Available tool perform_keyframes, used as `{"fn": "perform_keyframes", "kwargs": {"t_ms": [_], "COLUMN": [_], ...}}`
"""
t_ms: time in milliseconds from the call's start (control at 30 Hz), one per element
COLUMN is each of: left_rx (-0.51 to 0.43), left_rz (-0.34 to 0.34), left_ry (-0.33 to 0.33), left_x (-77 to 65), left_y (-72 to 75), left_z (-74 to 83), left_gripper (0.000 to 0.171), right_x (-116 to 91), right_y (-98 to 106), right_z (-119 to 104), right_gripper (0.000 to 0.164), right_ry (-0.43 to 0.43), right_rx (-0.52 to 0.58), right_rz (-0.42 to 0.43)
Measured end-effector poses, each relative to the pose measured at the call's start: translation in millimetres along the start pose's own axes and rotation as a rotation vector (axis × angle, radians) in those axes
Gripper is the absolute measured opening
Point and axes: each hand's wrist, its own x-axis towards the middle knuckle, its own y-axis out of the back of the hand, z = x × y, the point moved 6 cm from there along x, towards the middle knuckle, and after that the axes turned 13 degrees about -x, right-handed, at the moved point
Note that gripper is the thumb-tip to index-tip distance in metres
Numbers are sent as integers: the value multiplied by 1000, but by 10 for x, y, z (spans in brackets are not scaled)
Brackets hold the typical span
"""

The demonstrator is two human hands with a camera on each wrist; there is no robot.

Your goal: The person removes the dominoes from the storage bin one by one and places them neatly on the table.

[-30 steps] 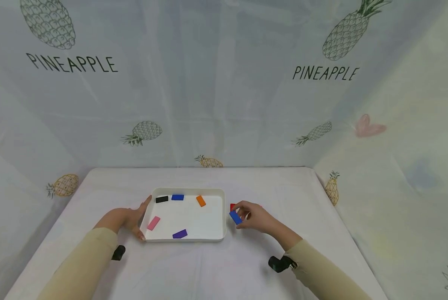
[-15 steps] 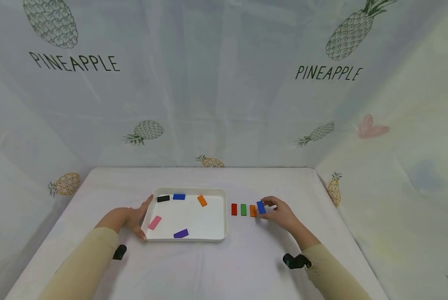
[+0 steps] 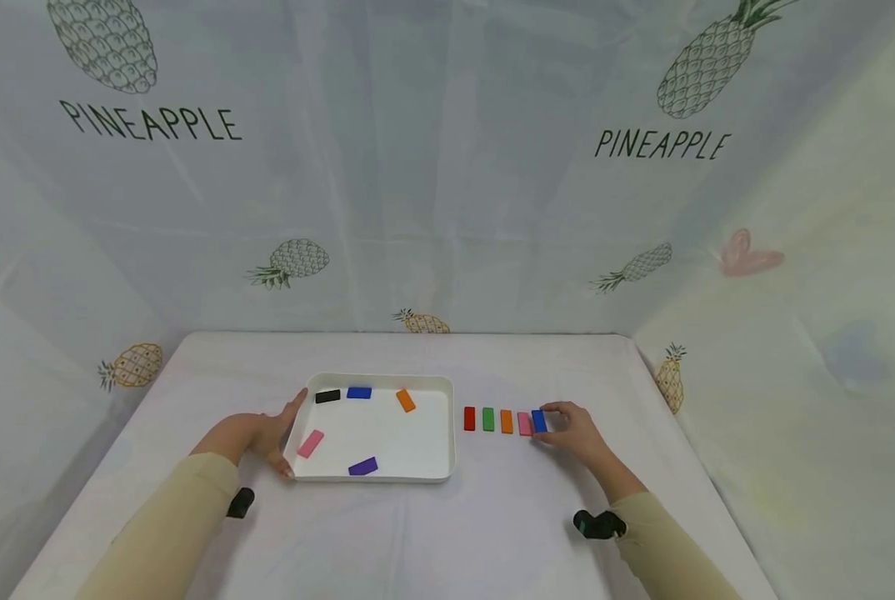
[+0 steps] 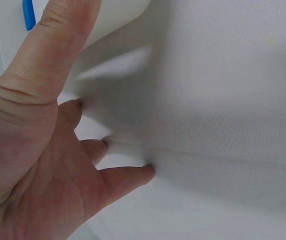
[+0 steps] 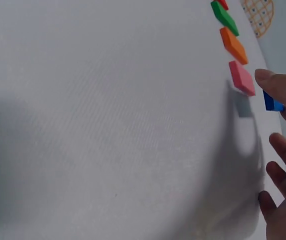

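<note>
My right hand (image 3: 573, 432) pinches a blue block (image 3: 540, 421) between thumb and fingers at the right end of a row on the table. Leftward from it lie a pink block (image 3: 524, 423), an orange block (image 3: 507, 422), a green block (image 3: 488, 419) and a red block (image 3: 469, 418). In the right wrist view the blue block (image 5: 272, 102) is partly hidden by the thumb. My left hand (image 3: 270, 435) rests against the left side of a white tray (image 3: 453, 429), thumb and fingers spread; the left wrist view shows this hand (image 4: 48, 145) with fingertips on the cloth.
Inside the tray lie a black block (image 3: 328, 396), another blue block (image 3: 359, 392), another orange block (image 3: 406, 400), another pink block (image 3: 310, 443) and a purple block (image 3: 362, 467). A white cloth covers the table (image 3: 417, 542). Behind it hangs a pineapple-print curtain (image 3: 447, 208).
My right hand has carried the blue block rightward from beside the tray to the row's right end, past the pink block, and lowered it. The left hand has stayed at the tray.
</note>
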Motion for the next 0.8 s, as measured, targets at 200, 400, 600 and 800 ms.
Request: {"fn": "perform_keyframes", "kwargs": {"t_ms": [200, 400, 600, 800], "left_rx": [6, -3, 9, 8], "left_rz": [4, 1, 4, 2], "left_ry": [3, 2, -24, -27], "left_x": [11, -10, -11, -10], "left_y": [-18, -19, 3, 16], "left_z": [-22, -7, 13, 15], "left_gripper": [148, 148, 147, 147], "right_x": [27, 41, 57, 56], "right_y": [-68, -88, -91, -52], "right_z": [120, 157, 165, 137], "right_gripper": [57, 55, 54, 53], "right_ry": [-40, -38, -33, -18], "right_rx": [-18, -45, -64, -68], "right_rz": [-12, -1, 11, 23]}}
